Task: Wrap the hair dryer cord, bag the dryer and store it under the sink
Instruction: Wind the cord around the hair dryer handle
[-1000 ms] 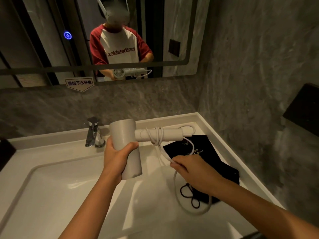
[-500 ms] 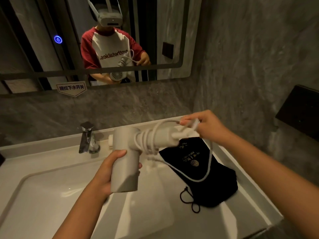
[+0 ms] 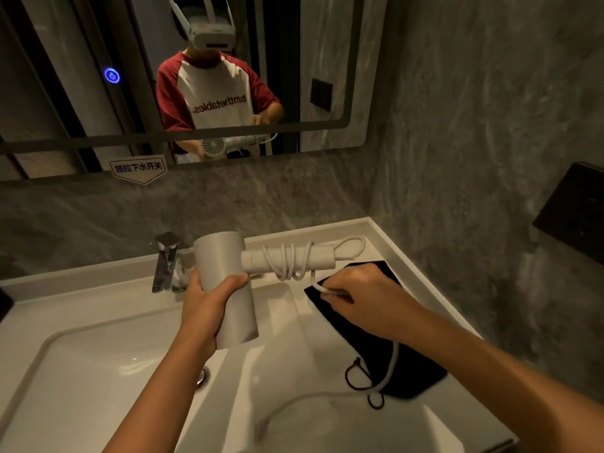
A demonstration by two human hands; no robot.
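My left hand grips the barrel of a white hair dryer, held above the sink with its handle pointing right. Several turns of the white cord are wound around that handle. My right hand is just below the handle's end, pinching the cord. The loose rest of the cord hangs under my right forearm and curves across the counter. A black drawstring bag lies flat on the counter at the right, partly hidden by my right hand.
A white basin fills the lower left, with a chrome tap behind it. The white counter edge meets a grey stone wall at right. A mirror hangs above; a black box sits on the right wall.
My right hand came down from above the handle's end to below it, laying another cord turn around the handle. The dryer stayed roughly in place in my left hand.
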